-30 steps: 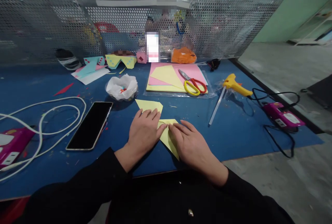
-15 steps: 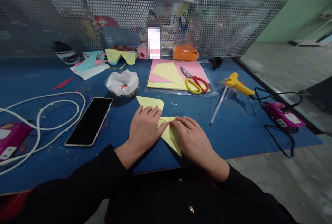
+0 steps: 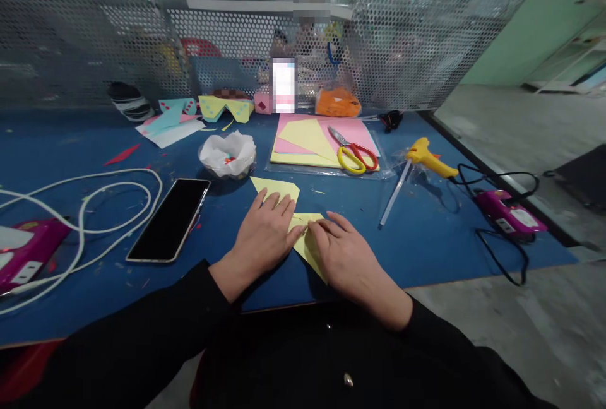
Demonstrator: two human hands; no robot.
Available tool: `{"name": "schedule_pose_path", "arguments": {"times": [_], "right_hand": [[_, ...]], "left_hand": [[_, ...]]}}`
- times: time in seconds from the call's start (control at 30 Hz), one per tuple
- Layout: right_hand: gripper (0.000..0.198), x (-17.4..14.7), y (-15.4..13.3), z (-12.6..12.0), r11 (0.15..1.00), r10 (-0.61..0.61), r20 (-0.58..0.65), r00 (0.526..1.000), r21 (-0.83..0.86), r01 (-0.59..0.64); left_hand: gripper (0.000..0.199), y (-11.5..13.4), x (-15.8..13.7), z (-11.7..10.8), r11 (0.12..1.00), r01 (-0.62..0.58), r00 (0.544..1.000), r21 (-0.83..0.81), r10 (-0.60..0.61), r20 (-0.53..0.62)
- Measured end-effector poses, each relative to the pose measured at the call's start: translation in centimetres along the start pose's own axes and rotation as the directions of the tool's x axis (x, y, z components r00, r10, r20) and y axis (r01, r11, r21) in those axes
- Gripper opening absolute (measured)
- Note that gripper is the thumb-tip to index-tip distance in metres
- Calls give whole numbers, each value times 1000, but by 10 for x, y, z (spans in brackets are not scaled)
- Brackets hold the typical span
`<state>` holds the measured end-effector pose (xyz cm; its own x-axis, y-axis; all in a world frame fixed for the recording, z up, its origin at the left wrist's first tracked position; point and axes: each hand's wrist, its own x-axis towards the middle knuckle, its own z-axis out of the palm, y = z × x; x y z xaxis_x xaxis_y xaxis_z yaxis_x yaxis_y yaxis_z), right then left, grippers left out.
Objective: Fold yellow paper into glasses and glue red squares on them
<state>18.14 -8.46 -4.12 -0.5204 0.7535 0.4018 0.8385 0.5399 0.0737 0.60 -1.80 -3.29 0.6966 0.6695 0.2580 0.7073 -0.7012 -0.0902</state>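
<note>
A folded piece of yellow paper (image 3: 310,248) lies on the blue table near its front edge. My left hand (image 3: 266,232) rests flat over the paper's left side, fingers stretched out and thumb reaching to the fold. A yellow corner (image 3: 275,188) shows beyond those fingertips; whether it belongs to the same sheet is hidden by the hand. On the right, my right hand (image 3: 348,256) has its thumb and forefinger closed at the fold. The fingertips of both hands almost meet there.
Red-and-yellow scissors (image 3: 353,151) lie on a stack of coloured paper (image 3: 296,160). A paper-lined bowl (image 3: 228,155) and a dark phone (image 3: 169,219) are to the left. Rightward lie a yellow glue gun (image 3: 432,158) and a purple power strip (image 3: 509,214) with cables. White cable (image 3: 150,185) loops at far left.
The whole view has shifted slightly. My right fingers are drawn a little closer together at the fold; the left hand stays on the paper.
</note>
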Motion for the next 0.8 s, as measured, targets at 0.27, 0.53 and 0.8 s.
{"name": "schedule_pose_path", "arguments": {"times": [0.27, 0.53, 0.8], "right_hand": [[30, -1, -1, 3, 999, 25, -29, 999, 20, -25], [32, -3, -4, 14, 994, 89, -86, 992, 67, -83], [33, -4, -4, 21, 992, 116, -129, 985, 69, -108]], "left_hand": [[49, -1, -2, 2, 1000, 6, 1000, -11, -6, -5], [48, -1, -6, 8, 998, 53, 998, -42, -54, -13], [53, 0, -12, 10, 995, 90, 996, -50, -89, 12]]}}
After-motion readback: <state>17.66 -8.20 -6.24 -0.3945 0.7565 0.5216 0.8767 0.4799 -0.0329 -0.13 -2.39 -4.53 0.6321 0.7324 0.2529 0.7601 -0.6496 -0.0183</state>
